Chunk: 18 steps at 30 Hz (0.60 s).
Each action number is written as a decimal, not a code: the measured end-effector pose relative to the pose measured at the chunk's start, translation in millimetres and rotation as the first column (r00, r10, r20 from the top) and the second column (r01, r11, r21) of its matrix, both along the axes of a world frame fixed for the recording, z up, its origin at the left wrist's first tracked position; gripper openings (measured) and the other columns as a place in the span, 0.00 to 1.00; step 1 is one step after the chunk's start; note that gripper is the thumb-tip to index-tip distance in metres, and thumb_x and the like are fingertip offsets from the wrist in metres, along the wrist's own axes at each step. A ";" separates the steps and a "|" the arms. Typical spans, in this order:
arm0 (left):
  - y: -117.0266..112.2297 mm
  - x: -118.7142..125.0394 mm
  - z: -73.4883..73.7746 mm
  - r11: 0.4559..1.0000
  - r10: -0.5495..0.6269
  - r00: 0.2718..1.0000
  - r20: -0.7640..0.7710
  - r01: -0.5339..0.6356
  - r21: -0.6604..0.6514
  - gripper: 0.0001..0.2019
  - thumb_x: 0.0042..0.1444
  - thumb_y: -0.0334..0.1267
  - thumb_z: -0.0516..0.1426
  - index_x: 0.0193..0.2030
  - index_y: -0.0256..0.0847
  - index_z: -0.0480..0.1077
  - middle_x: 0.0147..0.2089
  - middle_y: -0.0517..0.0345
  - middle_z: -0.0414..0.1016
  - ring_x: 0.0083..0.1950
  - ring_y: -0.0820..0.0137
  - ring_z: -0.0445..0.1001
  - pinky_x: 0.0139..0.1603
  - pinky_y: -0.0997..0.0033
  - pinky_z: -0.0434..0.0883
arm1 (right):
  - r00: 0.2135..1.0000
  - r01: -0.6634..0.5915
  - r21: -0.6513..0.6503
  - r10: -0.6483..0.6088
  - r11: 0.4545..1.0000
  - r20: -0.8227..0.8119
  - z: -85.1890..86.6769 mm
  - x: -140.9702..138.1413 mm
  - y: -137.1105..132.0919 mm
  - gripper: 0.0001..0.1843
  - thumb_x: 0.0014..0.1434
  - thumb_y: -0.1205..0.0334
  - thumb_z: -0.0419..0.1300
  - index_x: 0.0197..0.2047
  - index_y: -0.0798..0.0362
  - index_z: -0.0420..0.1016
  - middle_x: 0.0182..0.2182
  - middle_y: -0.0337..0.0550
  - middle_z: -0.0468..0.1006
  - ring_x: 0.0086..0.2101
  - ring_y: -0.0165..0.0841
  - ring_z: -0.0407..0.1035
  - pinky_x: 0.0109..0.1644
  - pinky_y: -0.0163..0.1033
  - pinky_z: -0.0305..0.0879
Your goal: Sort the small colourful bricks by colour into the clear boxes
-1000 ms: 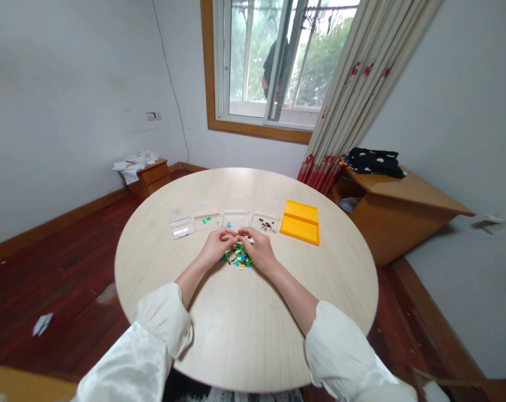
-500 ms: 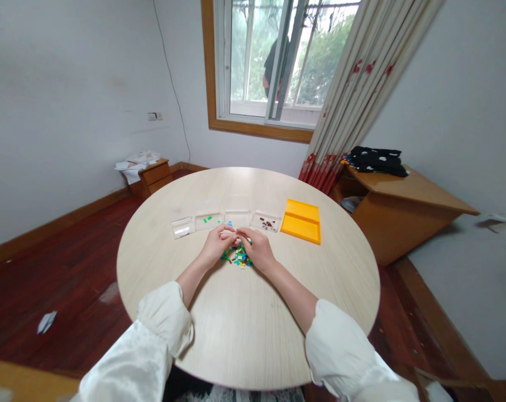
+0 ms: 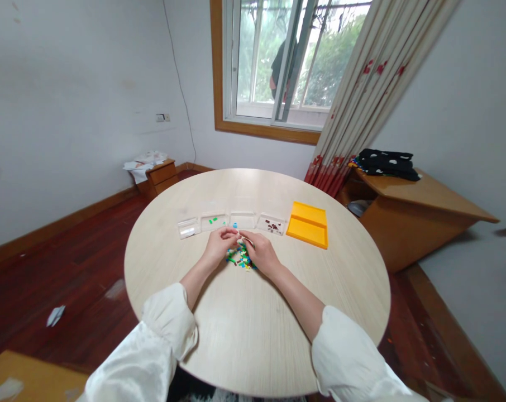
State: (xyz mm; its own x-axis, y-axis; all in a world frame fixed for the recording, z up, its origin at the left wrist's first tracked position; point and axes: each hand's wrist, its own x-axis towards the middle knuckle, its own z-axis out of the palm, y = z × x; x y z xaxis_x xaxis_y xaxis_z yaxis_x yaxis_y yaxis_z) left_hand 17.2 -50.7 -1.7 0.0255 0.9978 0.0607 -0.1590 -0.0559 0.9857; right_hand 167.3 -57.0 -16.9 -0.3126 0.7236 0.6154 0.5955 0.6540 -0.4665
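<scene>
A loose pile of small coloured building bricks lies on the round table. Just above its far side my left hand and my right hand meet at the fingertips. Both are closed in a pinch around something small and pale that I cannot make out. Beyond them stands a row of clear plastic boxes: one with white pieces, one with green bricks, one with a blue brick at its near edge, and one with dark brown bricks.
An open yellow case lies on the table right of the boxes. A wooden cabinet with a black spotted cloth stands beyond the table at right. A small drawer unit is at back left. Through the window a person is partly visible.
The whole view has shifted slightly, so the scene sits farther right. My hands stay together at the pile, with only small finger movement.
</scene>
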 end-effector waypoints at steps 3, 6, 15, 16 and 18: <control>9.7 -28.6 6.5 0.985 0.162 0.976 -0.145 -0.150 0.091 0.12 0.35 0.40 0.64 0.28 0.37 0.73 0.28 0.55 0.77 0.30 0.69 0.73 0.34 0.68 0.69 | 0.999 0.026 0.031 -0.025 0.999 -0.029 1.4 5.9 1.9 0.16 0.59 0.68 0.52 0.49 0.51 0.73 0.44 0.47 0.78 0.44 0.37 0.72 0.49 0.45 0.68; 21.1 -70.3 13.0 0.923 0.373 0.882 -0.289 -0.322 0.208 0.06 0.38 0.37 0.61 0.25 0.37 0.74 0.27 0.55 0.77 0.31 0.69 0.73 0.37 0.69 0.68 | 0.997 0.051 0.055 -0.048 0.997 -0.059 4.9 11.6 3.6 0.16 0.59 0.68 0.51 0.49 0.52 0.73 0.44 0.49 0.78 0.45 0.37 0.72 0.51 0.46 0.67; 32.0 -118.8 17.9 0.910 0.412 0.460 -0.787 -0.261 0.323 0.09 0.45 0.33 0.55 0.29 0.39 0.78 0.31 0.53 0.79 0.33 0.65 0.73 0.39 0.70 0.66 | 0.998 0.059 0.053 -0.058 0.997 -0.023 5.2 12.2 2.5 0.19 0.56 0.72 0.49 0.48 0.55 0.72 0.45 0.51 0.77 0.47 0.38 0.69 0.53 0.49 0.65; 32.7 -118.2 17.5 0.921 0.383 0.416 -0.825 -0.246 0.303 0.10 0.46 0.33 0.54 0.31 0.39 0.78 0.33 0.52 0.80 0.35 0.64 0.74 0.40 0.70 0.66 | 0.998 0.065 0.050 -0.064 0.997 -0.021 4.4 12.9 1.8 0.19 0.56 0.72 0.48 0.49 0.55 0.72 0.45 0.51 0.76 0.47 0.38 0.69 0.54 0.49 0.65; 34.6 -117.4 16.2 0.936 0.336 0.361 -0.870 -0.226 0.268 0.12 0.47 0.32 0.54 0.33 0.39 0.78 0.36 0.52 0.80 0.37 0.64 0.75 0.42 0.70 0.67 | 0.997 0.077 0.040 -0.076 0.996 -0.024 3.2 14.9 0.3 0.19 0.56 0.72 0.48 0.49 0.55 0.72 0.45 0.51 0.76 0.47 0.38 0.69 0.54 0.49 0.65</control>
State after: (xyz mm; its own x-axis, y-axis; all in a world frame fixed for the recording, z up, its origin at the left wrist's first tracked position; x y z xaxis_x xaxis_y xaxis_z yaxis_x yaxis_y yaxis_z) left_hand -100.3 -16.1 14.5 -0.1617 0.9491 0.2705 0.8467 -0.0073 0.5320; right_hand 182.2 -56.7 -13.7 -0.2431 0.7188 0.6514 0.6341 0.6259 -0.4540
